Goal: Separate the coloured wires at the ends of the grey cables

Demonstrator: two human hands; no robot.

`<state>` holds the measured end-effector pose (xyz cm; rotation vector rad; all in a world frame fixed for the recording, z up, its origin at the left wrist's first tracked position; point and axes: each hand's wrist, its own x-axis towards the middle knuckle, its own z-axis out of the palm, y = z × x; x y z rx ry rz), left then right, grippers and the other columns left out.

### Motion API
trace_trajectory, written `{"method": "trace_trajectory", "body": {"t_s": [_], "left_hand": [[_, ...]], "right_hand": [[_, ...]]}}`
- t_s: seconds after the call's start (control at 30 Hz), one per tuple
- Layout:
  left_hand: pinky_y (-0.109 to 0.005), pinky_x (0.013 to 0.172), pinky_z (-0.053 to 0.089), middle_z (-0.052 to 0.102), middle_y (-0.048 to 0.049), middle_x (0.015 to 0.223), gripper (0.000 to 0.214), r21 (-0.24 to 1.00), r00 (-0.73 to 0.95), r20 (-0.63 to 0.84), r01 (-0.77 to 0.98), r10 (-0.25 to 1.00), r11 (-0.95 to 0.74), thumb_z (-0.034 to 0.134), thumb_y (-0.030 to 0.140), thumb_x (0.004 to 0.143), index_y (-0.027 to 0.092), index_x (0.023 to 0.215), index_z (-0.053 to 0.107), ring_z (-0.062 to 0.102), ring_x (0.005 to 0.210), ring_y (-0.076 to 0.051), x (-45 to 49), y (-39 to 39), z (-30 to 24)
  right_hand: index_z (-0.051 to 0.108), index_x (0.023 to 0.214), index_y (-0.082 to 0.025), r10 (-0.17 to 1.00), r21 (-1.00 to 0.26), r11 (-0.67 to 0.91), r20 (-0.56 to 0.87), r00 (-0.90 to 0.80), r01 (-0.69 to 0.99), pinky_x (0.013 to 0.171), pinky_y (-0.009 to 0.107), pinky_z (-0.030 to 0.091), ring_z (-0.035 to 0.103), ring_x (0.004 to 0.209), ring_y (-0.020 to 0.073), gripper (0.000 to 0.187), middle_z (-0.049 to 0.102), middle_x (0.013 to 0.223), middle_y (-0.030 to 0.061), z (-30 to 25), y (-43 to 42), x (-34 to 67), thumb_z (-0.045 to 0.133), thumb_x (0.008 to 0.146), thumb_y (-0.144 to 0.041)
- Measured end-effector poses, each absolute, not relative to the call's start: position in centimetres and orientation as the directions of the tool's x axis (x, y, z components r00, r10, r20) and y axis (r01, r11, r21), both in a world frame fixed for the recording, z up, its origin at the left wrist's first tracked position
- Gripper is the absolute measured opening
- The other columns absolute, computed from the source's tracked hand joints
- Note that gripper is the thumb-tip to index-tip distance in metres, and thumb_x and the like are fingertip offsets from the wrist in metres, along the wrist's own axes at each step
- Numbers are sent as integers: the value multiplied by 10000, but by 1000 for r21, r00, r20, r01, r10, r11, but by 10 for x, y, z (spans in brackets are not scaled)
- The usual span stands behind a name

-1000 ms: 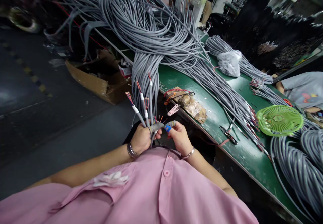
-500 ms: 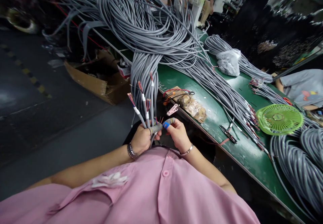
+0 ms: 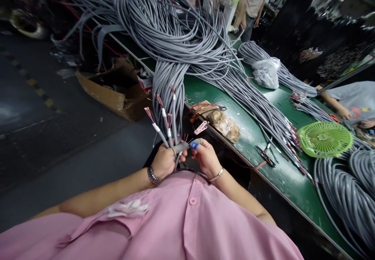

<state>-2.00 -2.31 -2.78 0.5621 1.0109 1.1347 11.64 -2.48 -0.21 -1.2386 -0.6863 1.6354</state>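
In front of my shirt, my left hand (image 3: 166, 159) is closed round several grey cables (image 3: 160, 134). Their upper ends stand up with white bands and stripped, coloured wires (image 3: 148, 113) fanning out. Taped fingertips of my left hand point toward the right. My right hand (image 3: 205, 155), with blue and grey tape on its fingers, pinches at thin wire ends (image 3: 186, 138) beside the left fingertips. Exactly which wire lies between the right finger and thumb is too small to make out.
A large heap of grey cables (image 3: 164, 29) covers the green table (image 3: 249, 115). Nearby are a tape-wrapped block (image 3: 224, 121), a pink clip (image 3: 200, 127), tweezers-like dark tool (image 3: 265, 156) and a green fan (image 3: 325, 139). A cardboard box (image 3: 102, 95) is at left; co-workers (image 3: 351, 101) stand beyond.
The cable ends in my left hand have tilted slightly left. My right hand stays close to the left fingertips. A co-worker in the background has come further into view.
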Motion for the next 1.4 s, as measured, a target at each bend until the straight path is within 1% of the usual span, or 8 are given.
{"method": "trace_trajectory", "body": {"t_s": [0.13, 0.27, 0.53, 0.67, 0.77, 1.0, 1.2, 1.4], "left_hand": [[-203, 377, 379, 596, 9, 513, 224, 796, 65, -379, -485, 923, 361, 767, 280, 625, 142, 738, 632, 505, 403, -100, -22, -22, -26], [-193, 357, 333, 584, 1, 491, 229, 788, 103, -391, -476, 915, 390, 770, 301, 621, 136, 698, 632, 478, 383, -87, -26, -18, -20], [-207, 349, 262, 564, -9, 447, 220, 685, 428, -418, -431, 801, 588, 770, 301, 575, 135, 681, 669, 418, 316, -77, -33, -5, 1], [-208, 351, 259, 541, -11, 417, 177, 653, 494, -403, -434, 770, 621, 755, 278, 587, 130, 656, 687, 400, 306, -74, -32, 4, 0], [-202, 351, 260, 535, -13, 410, 153, 621, 529, -405, -439, 746, 649, 748, 253, 594, 122, 646, 690, 400, 305, -73, -31, 10, -4], [-172, 337, 264, 537, -15, 419, 145, 595, 558, -410, -435, 721, 675, 753, 210, 589, 96, 657, 696, 409, 300, -63, -23, 15, -6], [-159, 335, 275, 536, -18, 420, 108, 577, 545, -444, -433, 711, 692, 724, 181, 602, 91, 650, 689, 416, 309, -61, -21, 14, -10], [-154, 328, 267, 532, -19, 409, 96, 592, 511, -483, -407, 711, 695, 706, 184, 595, 97, 627, 677, 408, 310, -61, -20, 14, -10]], "right_hand": [[574, 692, -180, 904, -840, -424, -414, -106, -339, 494, 202, 393, 434, 509, 75, 250, 523, 597, -41, -3, -23, 124, 756, 645, -344], [606, 800, -184, 917, -831, -377, -396, -42, -409, 534, 223, 452, 483, 563, 87, 384, 589, 729, 1, -9, -14, 141, 703, 709, -543], [635, 910, -174, 921, -840, -388, -341, -188, -379, 501, 202, 431, 484, 566, 78, 486, 640, 809, 19, 0, 12, 151, 673, 723, -621], [598, 776, -171, 979, -926, -159, -194, 69, -343, 471, 182, 356, 411, 492, 55, 385, 577, 634, -31, -13, 16, 143, 702, 744, -541], [597, 766, -173, 976, -939, -61, -127, 178, -337, 484, 181, 366, 423, 498, 57, 402, 578, 630, -29, -23, 18, 140, 654, 780, -570], [662, 880, -177, 948, -734, -305, -292, -124, -607, 575, 207, 484, 545, 637, 95, 451, 650, 776, 13, -17, 26, 136, 656, 764, -613], [645, 769, -176, 943, -666, -261, -332, -36, -699, 627, 204, 487, 542, 623, 84, 329, 625, 692, -14, -18, 30, 129, 698, 791, -499], [657, 821, -173, 939, -646, -297, -333, -90, -703, 586, 212, 470, 555, 629, 100, 404, 649, 717, 7, -16, 29, 129, 639, 808, -577]]}}
